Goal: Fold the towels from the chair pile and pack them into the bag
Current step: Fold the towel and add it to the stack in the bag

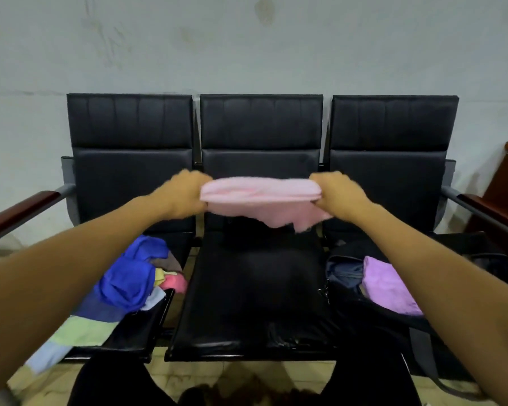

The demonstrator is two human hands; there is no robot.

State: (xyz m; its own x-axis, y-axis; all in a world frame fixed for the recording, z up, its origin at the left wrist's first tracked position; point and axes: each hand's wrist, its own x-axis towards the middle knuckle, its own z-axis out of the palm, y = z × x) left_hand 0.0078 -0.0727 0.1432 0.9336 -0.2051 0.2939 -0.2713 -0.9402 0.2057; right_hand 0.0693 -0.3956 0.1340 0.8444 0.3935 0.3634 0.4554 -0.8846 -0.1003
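Currently both arms extended fwd over a row of 3 black seats (255,303). Left hand (185,194) grips the left end of a pale pink towel (258,191); right hand (339,194) grips the right end. Fingers of both curled round the cloth, hands set apart w/ the towel stretched between them. Towel is held in the air above the middle seat, in front of its backrest, not touching the cushion. It looks folded over at least once, layered edge along the top, w/ a loose ragged corner hanging lower right. Hands and towel slightly blurred; exact fold count cannot be told.

Left seat: pile of unfolded towels (123,291), a blue one on top, w/ yellow, pink, pale green and light blue pieces under and beside it; the pale green and light blue ends droop over the front edge of the seat.

Right seat: dark bag (346,273) lying open, w/ a folded purple towel (389,285) resting in its mouth, partly hidden by the right forearm.

Wooden armrests (21,209) at each end of the row. Pale wall (247,54) behind, marked w/ stains.
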